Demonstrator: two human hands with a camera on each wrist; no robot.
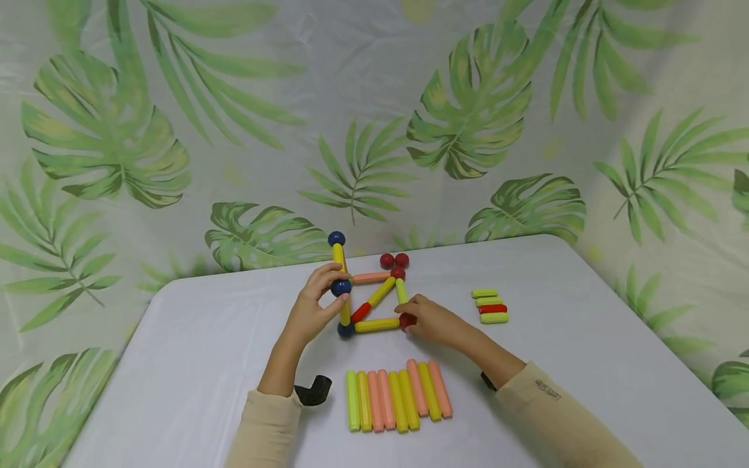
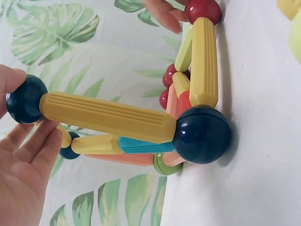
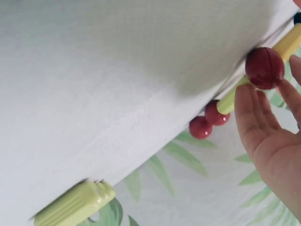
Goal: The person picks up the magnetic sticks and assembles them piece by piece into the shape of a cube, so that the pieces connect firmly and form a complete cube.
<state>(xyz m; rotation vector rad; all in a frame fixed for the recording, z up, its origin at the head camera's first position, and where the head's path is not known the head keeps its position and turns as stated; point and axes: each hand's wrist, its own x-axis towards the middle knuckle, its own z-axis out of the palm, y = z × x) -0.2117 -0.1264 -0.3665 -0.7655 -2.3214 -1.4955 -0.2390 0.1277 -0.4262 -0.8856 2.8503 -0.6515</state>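
A frame of magnetic rods and balls stands on the table. My left hand (image 1: 310, 311) pinches a dark blue ball (image 1: 341, 288) at its upper near corner, on top of an upright yellow rod (image 2: 108, 117). Another blue ball (image 1: 346, 330) sits at the rod's foot on the table. From there a yellow rod (image 1: 376, 325) runs to a red ball (image 1: 407, 321), which my right hand (image 1: 435, 322) holds between thumb and fingers. A light green rod (image 1: 401, 291) and a yellow-and-red diagonal (image 1: 381, 294) meet at a farther red ball (image 1: 398, 273). The left wrist view shows a yellow-and-turquoise diagonal (image 2: 146, 144).
Several long salmon, yellow and green rods (image 1: 400, 400) lie in a row in front of the frame. To the right are short rods (image 1: 491, 307), green and red. Two loose-looking red balls (image 1: 394, 260) sit behind the frame, near the table's (image 1: 199, 338) back edge and the leaf-patterned cloth.
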